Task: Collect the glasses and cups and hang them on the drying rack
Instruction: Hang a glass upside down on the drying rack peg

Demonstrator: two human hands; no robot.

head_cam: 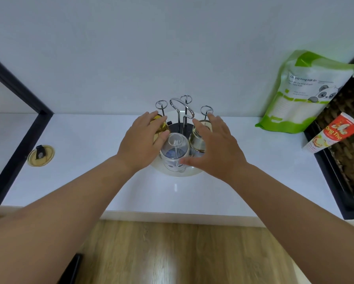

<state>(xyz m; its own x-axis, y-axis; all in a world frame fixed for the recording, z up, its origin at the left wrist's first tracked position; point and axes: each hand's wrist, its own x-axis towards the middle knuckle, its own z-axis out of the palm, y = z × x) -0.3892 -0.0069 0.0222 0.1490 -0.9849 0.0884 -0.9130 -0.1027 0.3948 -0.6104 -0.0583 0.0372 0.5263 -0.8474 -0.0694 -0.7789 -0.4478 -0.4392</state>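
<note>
The white wall (172,48) fills the top of my view, and below it the white counter (243,181) runs from side to side, with wooden floor (172,253) under its front edge. A black frame (18,95) stands at the far left of the counter. At the far right a dark woven basket (348,140) sits in a black-edged tray, with a green and white bag (303,93) leaning on the wall beside it and an orange and white packet (333,133) propped against the basket.

Both my bare forearms reach up from the lower corners toward the drying rack (182,111), which stands in the middle of the counter near the wall on a round white base. Its metal stems end in small loops, and a larger bent loop rises at its centre.

My left hand (141,142) is over the rack's left side, fingers (157,124) lying loosely curved around a yellow glass (161,125) that hangs upside down on a stem; I cannot tell whether I am actually gripping it. My right hand (215,144) hovers over the right side with its fingers (213,121) spread and relaxed, just in front of a clear glass (197,140) hanging upside down there; whether it touches is unclear.

Between my hands, at the front of the rack, a clear cup (175,154) with a printed pattern sits upside down on its stem.

Far left on the counter lies a small round yellowish lid (41,155) with a dark piece on it.
</note>
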